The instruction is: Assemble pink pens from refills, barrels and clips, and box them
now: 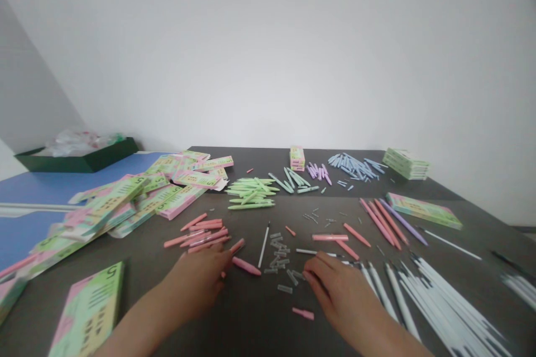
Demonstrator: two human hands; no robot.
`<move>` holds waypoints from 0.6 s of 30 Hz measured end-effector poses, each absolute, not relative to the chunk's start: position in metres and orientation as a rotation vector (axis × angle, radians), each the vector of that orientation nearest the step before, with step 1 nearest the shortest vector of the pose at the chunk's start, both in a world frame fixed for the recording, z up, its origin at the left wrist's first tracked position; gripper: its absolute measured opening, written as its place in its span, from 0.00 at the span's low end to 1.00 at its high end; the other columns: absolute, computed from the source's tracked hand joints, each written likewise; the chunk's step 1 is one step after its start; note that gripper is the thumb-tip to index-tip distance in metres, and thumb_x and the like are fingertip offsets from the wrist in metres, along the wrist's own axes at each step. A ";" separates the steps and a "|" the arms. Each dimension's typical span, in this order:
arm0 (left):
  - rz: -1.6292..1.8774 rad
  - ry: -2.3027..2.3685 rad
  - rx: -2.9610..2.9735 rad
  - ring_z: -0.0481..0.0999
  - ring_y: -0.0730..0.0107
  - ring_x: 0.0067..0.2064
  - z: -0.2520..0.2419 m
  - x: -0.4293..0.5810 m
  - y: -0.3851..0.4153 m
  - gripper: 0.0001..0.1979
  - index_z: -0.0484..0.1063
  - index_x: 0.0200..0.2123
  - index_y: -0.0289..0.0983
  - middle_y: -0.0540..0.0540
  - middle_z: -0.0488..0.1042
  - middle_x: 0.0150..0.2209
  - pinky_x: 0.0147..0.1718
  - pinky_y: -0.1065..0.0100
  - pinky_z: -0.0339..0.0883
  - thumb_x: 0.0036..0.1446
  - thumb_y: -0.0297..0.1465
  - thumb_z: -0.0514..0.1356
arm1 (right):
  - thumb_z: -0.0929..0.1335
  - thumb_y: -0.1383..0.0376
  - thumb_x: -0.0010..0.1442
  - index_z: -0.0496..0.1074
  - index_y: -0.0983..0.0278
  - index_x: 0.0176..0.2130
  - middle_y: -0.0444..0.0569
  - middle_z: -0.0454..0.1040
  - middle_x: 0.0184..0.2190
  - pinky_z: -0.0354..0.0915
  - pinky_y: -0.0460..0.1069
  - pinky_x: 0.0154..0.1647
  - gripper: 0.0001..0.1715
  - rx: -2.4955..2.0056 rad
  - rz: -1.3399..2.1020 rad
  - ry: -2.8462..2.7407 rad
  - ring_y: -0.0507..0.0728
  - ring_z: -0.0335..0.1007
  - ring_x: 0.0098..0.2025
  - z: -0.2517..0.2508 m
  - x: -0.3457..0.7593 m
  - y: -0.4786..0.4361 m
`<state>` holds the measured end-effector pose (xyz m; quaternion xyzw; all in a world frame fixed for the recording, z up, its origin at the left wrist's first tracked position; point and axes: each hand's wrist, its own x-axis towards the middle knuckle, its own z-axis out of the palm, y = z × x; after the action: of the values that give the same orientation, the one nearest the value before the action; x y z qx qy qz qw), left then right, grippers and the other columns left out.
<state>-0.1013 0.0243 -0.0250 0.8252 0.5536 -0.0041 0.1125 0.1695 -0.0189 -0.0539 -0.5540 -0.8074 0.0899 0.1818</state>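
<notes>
My left hand [205, 273] is closed at the left of centre, with a coral-pink pen barrel [237, 246] sticking out past its fingers. Beside its fingertips lies a pink tapered pen part [246, 266]. Just beyond this hand is a pile of pink pen barrels [201, 234]. My right hand [335, 281] rests low over the table, thumb and fingers curled together; whatever they hold, if anything, is hidden. Clear plastic pen clips [278, 256] are scattered between both hands. A white refill [316, 252] passes just behind my right fingers, and a small pink tip [303, 313] lies nearer me.
Green pens [251, 192], purple parts [319, 171] and blue parts [354, 166] lie farther back. White refills [444, 307] fan out at the right. Printed boxes [125, 201] heap up at the left, with one box [90, 309] near my left forearm. A dark green tray [84, 159] holds plastic bags.
</notes>
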 end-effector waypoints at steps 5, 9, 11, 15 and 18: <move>-0.240 1.707 2.596 0.70 0.52 0.53 -0.042 -0.092 0.014 0.37 0.50 0.63 0.44 0.38 0.69 0.55 0.46 0.51 0.65 0.49 0.18 0.47 | 0.60 0.70 0.63 0.71 0.62 0.34 0.47 0.72 0.32 0.60 0.48 0.34 0.12 -1.554 0.252 -2.269 0.56 0.71 0.35 -0.050 0.170 -0.019; -0.375 1.702 2.633 0.69 0.50 0.54 -0.042 -0.085 0.016 0.36 0.55 0.61 0.40 0.36 0.67 0.57 0.47 0.51 0.65 0.48 0.15 0.46 | 0.60 0.70 0.63 0.71 0.62 0.34 0.47 0.72 0.32 0.59 0.48 0.33 0.11 -1.573 0.245 -2.263 0.55 0.70 0.35 -0.046 0.170 -0.019; -0.318 1.673 2.648 0.69 0.50 0.54 -0.041 -0.084 0.016 0.34 0.61 0.59 0.39 0.36 0.68 0.56 0.49 0.52 0.64 0.48 0.15 0.48 | 0.60 0.69 0.63 0.71 0.62 0.35 0.46 0.72 0.33 0.59 0.47 0.33 0.11 -1.579 0.240 -2.258 0.55 0.70 0.35 -0.045 0.171 -0.019; -0.105 1.672 2.607 0.68 0.45 0.54 -0.044 -0.085 0.014 0.25 0.72 0.50 0.41 0.38 0.73 0.51 0.48 0.50 0.63 0.49 0.22 0.51 | 0.60 0.69 0.63 0.71 0.63 0.35 0.46 0.72 0.32 0.59 0.46 0.33 0.11 -1.582 0.217 -2.258 0.54 0.70 0.35 -0.045 0.173 -0.017; 0.029 1.656 2.515 0.69 0.41 0.53 -0.044 -0.085 0.013 0.20 0.75 0.44 0.42 0.39 0.73 0.51 0.45 0.49 0.64 0.48 0.26 0.54 | 0.60 0.69 0.63 0.71 0.63 0.35 0.47 0.72 0.32 0.59 0.46 0.33 0.11 -1.590 0.205 -2.262 0.54 0.70 0.36 -0.047 0.174 -0.015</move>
<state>-0.0850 0.0129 -0.0438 0.8334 0.5487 0.0096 0.0653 0.1736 -0.0151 -0.0473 -0.5638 -0.8020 0.0727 0.1835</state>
